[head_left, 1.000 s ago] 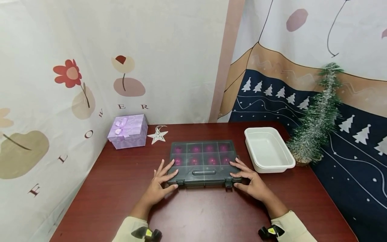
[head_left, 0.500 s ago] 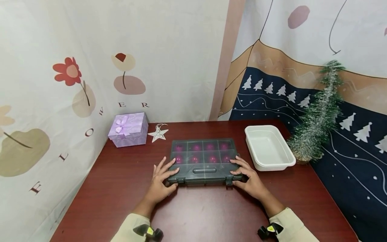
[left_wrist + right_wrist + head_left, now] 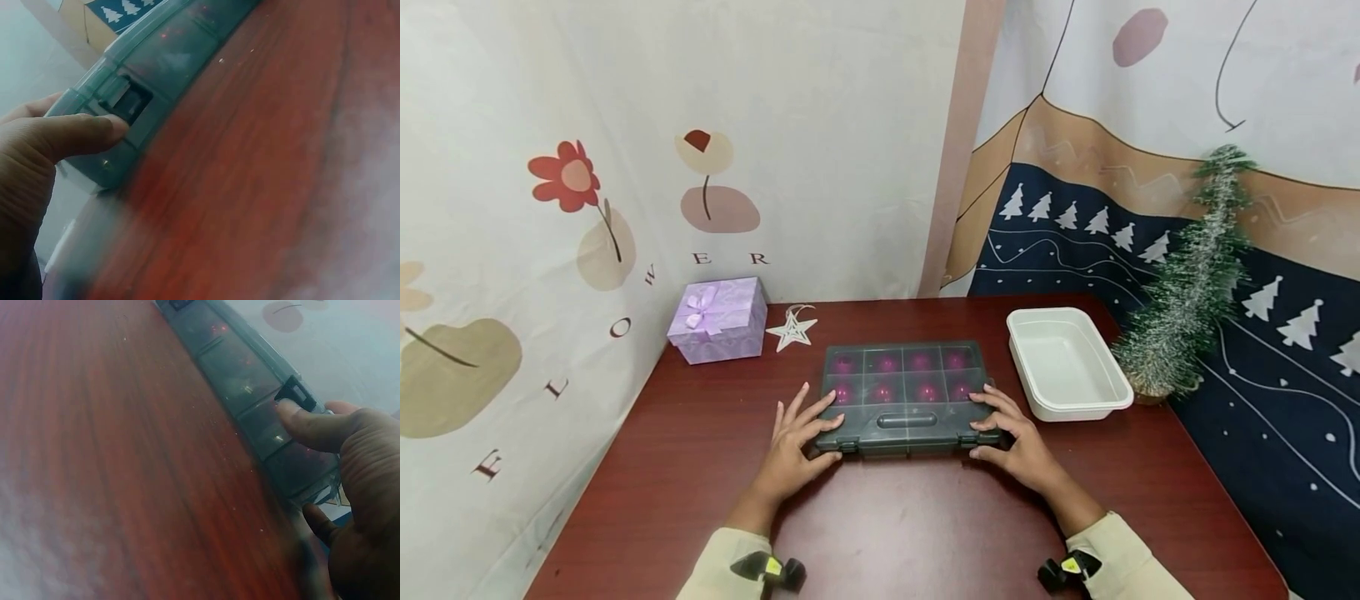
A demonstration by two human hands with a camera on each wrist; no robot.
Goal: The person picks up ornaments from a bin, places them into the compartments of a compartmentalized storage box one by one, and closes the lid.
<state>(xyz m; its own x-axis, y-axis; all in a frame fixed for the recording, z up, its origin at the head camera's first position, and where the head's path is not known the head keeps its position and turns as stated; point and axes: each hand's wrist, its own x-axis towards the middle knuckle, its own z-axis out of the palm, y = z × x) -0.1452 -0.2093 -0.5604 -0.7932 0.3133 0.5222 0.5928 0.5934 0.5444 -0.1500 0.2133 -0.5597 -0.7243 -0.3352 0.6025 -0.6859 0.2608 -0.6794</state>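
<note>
A dark, see-through plastic compartment case (image 3: 906,392) lies with its lid down at the middle of the table. Several round magenta pieces (image 3: 883,392) show through the lid, in separate compartments. My left hand (image 3: 793,442) grips the near left corner, fingers spread on the lid and thumb against the front latch (image 3: 132,100). At the near right corner my right hand (image 3: 1018,437) holds the case the same way. Its thumb presses the right latch (image 3: 295,394), which stands out a little from the front wall in the right wrist view. Fingertips on the lid are hidden from both wrist views.
A white tray (image 3: 1009,333) stands right of the case, beside a small frosted tree (image 3: 1187,283). Back left are a lilac gift box (image 3: 718,321) with a bow and a white star ornament (image 3: 792,329). Printed cloth walls border the reddish-brown table (image 3: 895,525).
The right latch hung down at the case's front edge; it now sits higher, with my right thumb on it. Both hands stay at the case's corners. The head view shifts slightly.
</note>
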